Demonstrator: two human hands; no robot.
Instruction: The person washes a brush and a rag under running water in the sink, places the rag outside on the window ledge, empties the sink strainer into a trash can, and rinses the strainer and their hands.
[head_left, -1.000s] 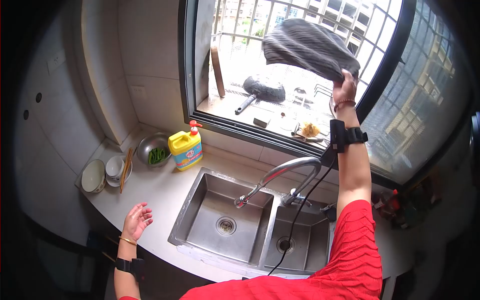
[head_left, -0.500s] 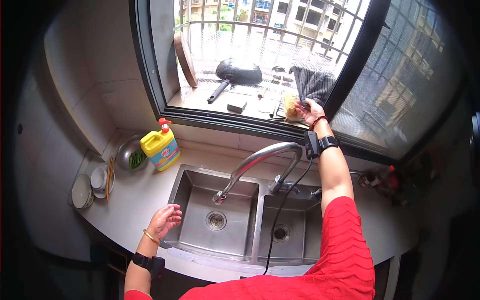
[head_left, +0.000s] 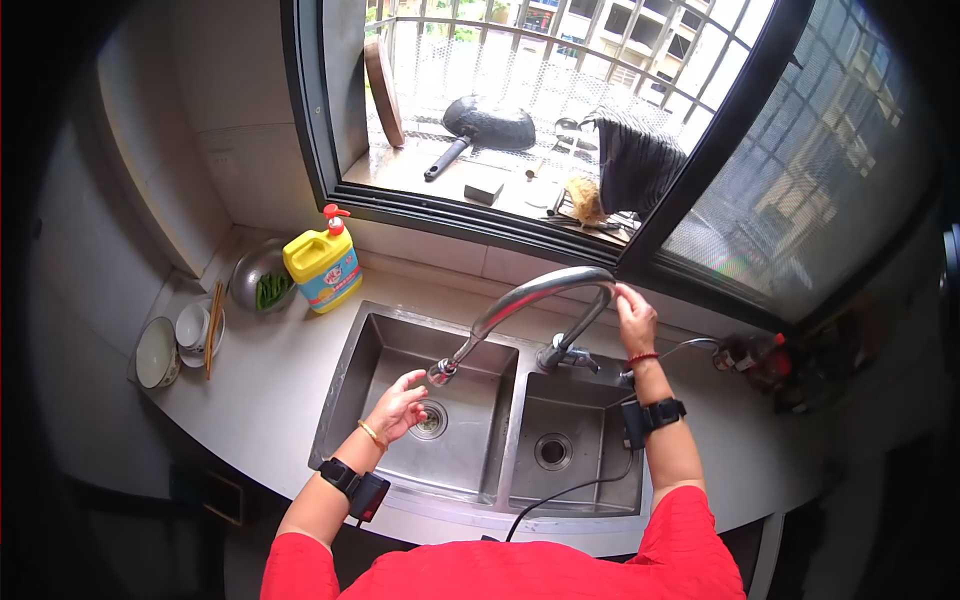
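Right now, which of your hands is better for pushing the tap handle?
Probably my right hand. It's up by the spout's bend, close to the handle. My left hand is farther away, near the spout's tip.

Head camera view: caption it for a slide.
Left hand near the faucet nozzle, right hand by the curved neck, over a double sink.

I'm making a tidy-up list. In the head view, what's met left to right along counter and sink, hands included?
Outermost bowl, chopsticks, steel bowl, yellow bottle, left hand, smaller basin's drain, right hand.
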